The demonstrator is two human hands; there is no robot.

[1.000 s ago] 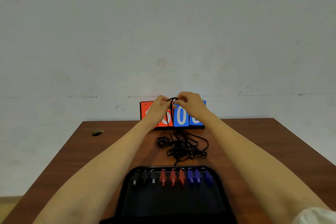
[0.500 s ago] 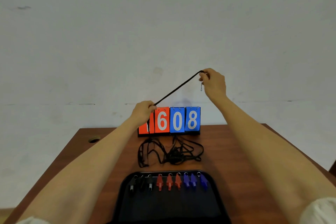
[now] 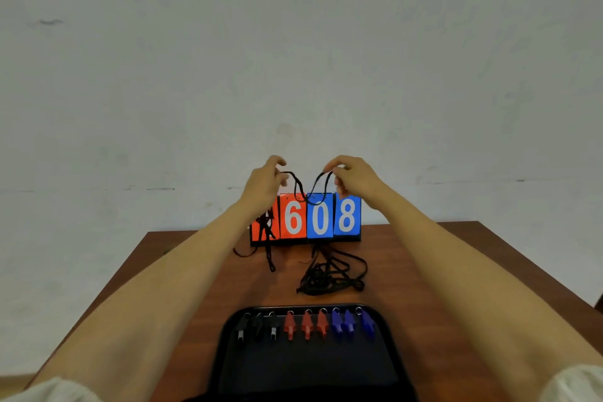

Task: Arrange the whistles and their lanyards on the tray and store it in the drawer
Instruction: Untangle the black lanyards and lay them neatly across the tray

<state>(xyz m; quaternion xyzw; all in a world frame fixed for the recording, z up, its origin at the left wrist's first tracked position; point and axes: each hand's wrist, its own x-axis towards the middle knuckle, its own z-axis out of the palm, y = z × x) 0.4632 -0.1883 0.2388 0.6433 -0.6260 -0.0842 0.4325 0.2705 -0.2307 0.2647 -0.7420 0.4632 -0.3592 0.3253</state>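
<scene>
Change: we bring our left hand (image 3: 265, 180) and right hand (image 3: 354, 177) together; the taut thin black cord lanyard (image 3: 306, 187) now sags.
Grip: both pinching its ends.
Meaning: we judge folding precedes the black plastic tray (image 3: 306, 369).

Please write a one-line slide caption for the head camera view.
Both hands, left and right, hold a black lanyard above the scoreboard; nine whistles line the tray.

Both hands, left (image 3: 265, 184) and right (image 3: 354, 179), are pinching a black lanyard (image 3: 306, 188) sagging between them above the table (image 3: 424, 271); whistles (image 3: 306, 325) are lying in a row on the tray (image 3: 310, 369).
</scene>
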